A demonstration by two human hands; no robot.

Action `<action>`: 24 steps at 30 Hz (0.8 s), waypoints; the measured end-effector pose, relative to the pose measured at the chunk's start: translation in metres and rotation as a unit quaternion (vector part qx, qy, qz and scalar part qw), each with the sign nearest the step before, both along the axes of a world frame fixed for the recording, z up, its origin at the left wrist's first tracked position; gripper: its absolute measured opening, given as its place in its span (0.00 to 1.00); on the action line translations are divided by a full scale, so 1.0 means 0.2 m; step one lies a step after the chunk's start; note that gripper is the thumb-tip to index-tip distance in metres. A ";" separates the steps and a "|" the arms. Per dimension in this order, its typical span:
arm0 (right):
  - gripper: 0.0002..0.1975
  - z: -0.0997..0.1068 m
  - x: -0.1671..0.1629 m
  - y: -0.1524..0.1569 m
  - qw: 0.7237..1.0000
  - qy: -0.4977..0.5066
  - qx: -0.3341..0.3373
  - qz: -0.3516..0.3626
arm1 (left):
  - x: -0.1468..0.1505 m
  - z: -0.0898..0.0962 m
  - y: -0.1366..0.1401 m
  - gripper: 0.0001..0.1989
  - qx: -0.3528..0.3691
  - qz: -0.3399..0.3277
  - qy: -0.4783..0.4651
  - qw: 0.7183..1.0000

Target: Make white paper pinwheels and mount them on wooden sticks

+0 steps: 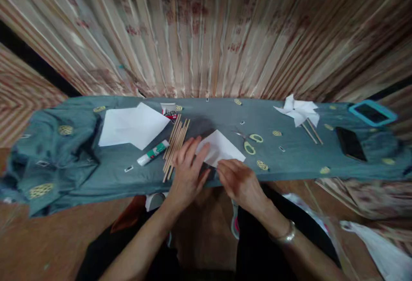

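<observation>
Since the head cam is all we've got, here's what it shows: the small white paper (223,148) lies on the blue-green cloth (222,115), right around the middle, between the wooden sticks (175,145) and the scissors (246,137). The left hand (189,165) is on the paper's left part, fingers spread and thumb apart, so not clamped on anything. The right hand (236,181) has its fingers bunched together at the near edge; honestly can't tell if they're pinching it or just touching. There's a bracelet (289,233) on that wrist.

Left of the sticks there's a glue stick (152,153), with bigger white sheets (127,127) beyond it and a small red box (169,113) near the sticks' far ends. Way over right, white paper pinwheels (298,110) on sticks, then a dark phone (350,144) and a blue-framed thing (355,110).
</observation>
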State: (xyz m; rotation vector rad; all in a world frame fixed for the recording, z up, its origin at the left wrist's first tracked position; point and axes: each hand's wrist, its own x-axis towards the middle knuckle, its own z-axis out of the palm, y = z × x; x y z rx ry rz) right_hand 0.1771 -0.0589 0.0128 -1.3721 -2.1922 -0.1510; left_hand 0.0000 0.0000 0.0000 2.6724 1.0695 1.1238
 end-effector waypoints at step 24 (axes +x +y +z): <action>0.21 -0.19 0.24 0.17 0.918 0.286 -0.203 -0.186 | 0.01 -0.17 0.12 0.20 -0.255 0.039 -0.025 0.966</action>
